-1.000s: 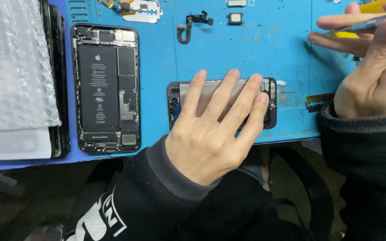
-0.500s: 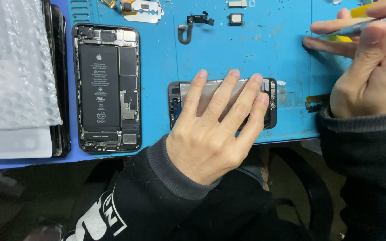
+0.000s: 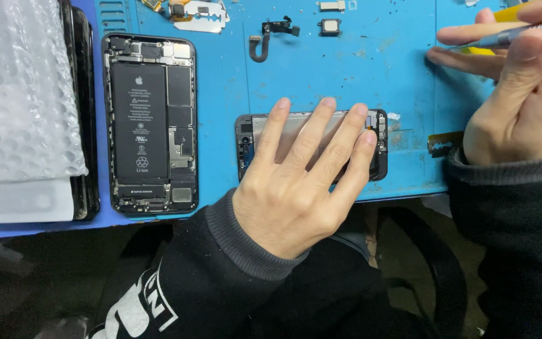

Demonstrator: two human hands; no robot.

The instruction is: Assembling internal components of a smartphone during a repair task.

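Phone display panel [image 3: 381, 141] lies detached, pinned flat under the left hand [image 3: 299, 188], small parts already out at 12 o'clock, while the right hand [image 3: 522, 100] pinches metal tweezers [image 3: 512, 36] and the gutted phone body [image 3: 152, 122] waits at 9 o'clock.

Blue work mat [image 3: 321, 69] carries an opened phone [image 3: 150, 122], screen panel [image 3: 379, 141], bubble wrap [image 3: 17, 94], perhaps small brackets [image 3: 329, 26].

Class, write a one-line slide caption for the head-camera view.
Left hand flat on a phone screen panel, right hand holding tweezers, opened phone on blue mat.
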